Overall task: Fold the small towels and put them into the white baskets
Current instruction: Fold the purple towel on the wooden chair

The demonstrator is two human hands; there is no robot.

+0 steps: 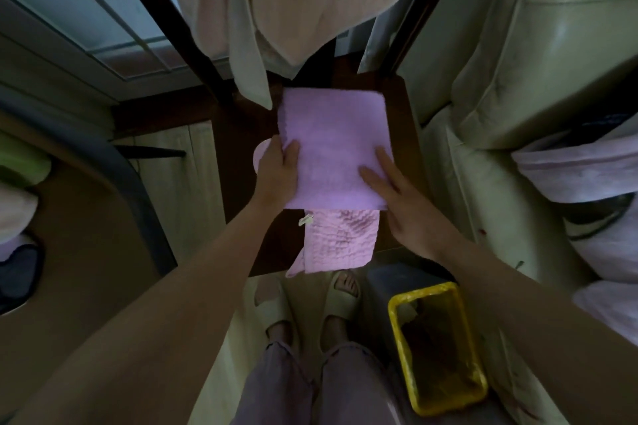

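Note:
A folded lilac towel [333, 134] lies flat on a dark wooden chair seat [400, 107]. My left hand [278, 172] holds its left edge, thumb on top and fingers curled under. Flat on the towel's right near corner rests my right hand [397, 197], fingers straight. A second, pink textured towel [340, 240] with a small tag lies under the lilac one and hangs over the chair's front edge. No white basket is plainly visible.
Pale garments [276, 10] hang over the chair back. A cream leather sofa [518, 62] with pinkish laundry [587, 166] stands on the right. A bin with a yellow liner [438, 345] sits on the floor beside my slippered feet [307, 300]. A table edge [103, 162] curves on the left.

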